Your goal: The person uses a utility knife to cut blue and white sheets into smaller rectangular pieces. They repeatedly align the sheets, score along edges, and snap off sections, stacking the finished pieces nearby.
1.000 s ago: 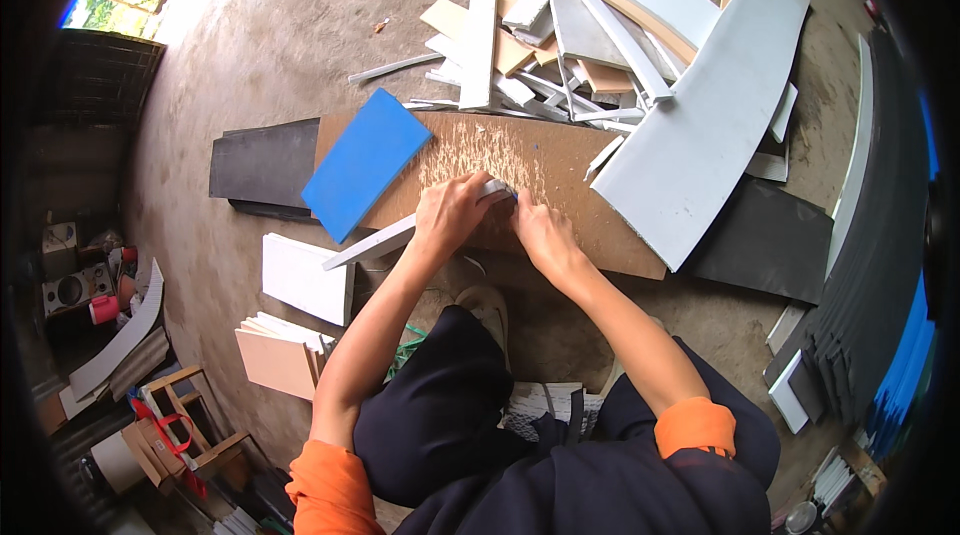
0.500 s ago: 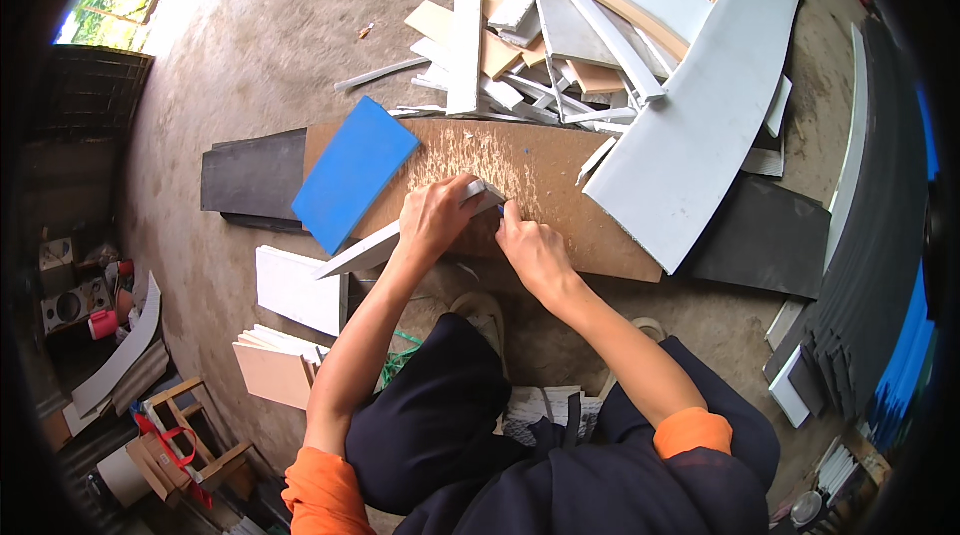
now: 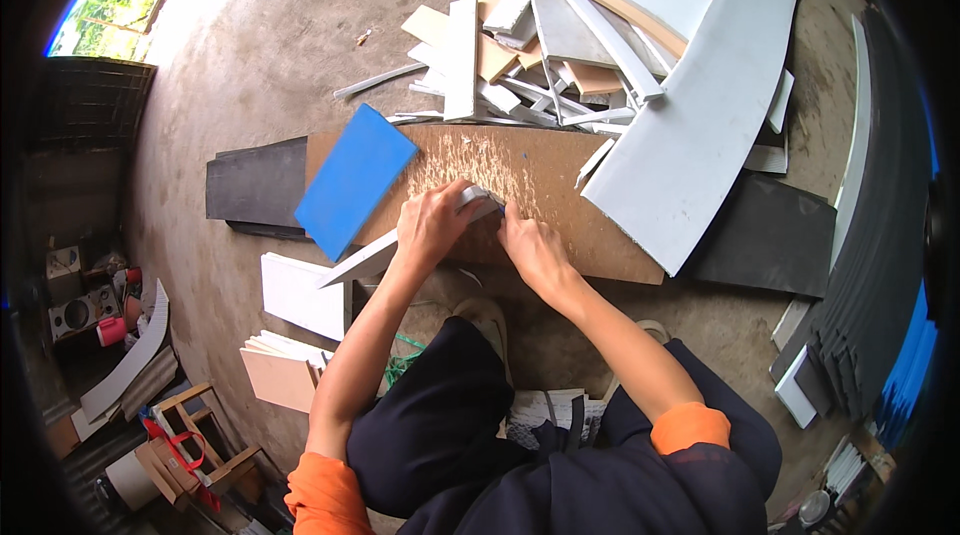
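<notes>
My left hand (image 3: 436, 220) is closed around a white board strip (image 3: 365, 260), which slants from lower left up to its far end between my hands. At that end my right hand (image 3: 532, 245) is closed on a small blue tool (image 3: 501, 211); the fingers hide most of it, and its kind does not show. Both hands are over the near edge of a brown board (image 3: 590, 185) with a scratched, pale patch in its middle. A blue panel (image 3: 356, 180) lies across that board's left part, left of my left hand.
Beyond the brown board lies a heap of white and tan offcuts (image 3: 520, 55). A long white sheet (image 3: 700, 125) overlaps its right end; dark panels (image 3: 765, 235) jut out beneath. White pieces (image 3: 305, 293) stand at near left. Long black sheets (image 3: 870, 195) are stacked at far right.
The view has shifted slightly. Both hands keep nearly the same place on the strip and the blue tool; no other movement is plain.
</notes>
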Demonstrator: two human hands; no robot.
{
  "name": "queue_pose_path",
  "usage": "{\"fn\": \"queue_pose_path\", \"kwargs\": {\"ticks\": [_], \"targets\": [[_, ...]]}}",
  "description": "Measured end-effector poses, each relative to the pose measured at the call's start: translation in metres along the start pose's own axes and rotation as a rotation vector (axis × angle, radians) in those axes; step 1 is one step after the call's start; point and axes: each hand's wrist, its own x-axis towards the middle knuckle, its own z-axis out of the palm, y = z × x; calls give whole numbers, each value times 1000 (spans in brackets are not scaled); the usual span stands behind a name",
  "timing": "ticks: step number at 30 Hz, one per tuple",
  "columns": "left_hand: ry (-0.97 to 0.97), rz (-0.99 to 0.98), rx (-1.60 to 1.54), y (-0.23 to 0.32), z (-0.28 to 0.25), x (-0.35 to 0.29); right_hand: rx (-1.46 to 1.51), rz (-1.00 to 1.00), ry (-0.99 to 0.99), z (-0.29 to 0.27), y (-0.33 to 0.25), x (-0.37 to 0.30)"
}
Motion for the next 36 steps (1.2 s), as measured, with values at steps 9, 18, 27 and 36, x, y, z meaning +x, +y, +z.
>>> {"fn": "queue_pose_path", "kwargs": {"ticks": [9, 18, 27, 36], "targets": [[-13, 69, -23, -1, 1, 3, 42, 64, 26, 27, 14, 21], [-43, 8, 5, 8, -5, -3, 16, 36, 75, 27, 27, 22], [260, -130, -530, -10, -98, -9, -258, 205, 183, 31, 48, -4], [362, -83, -1184, 54, -193, -49, 99, -252, 527, -185, -35, -12]]}}
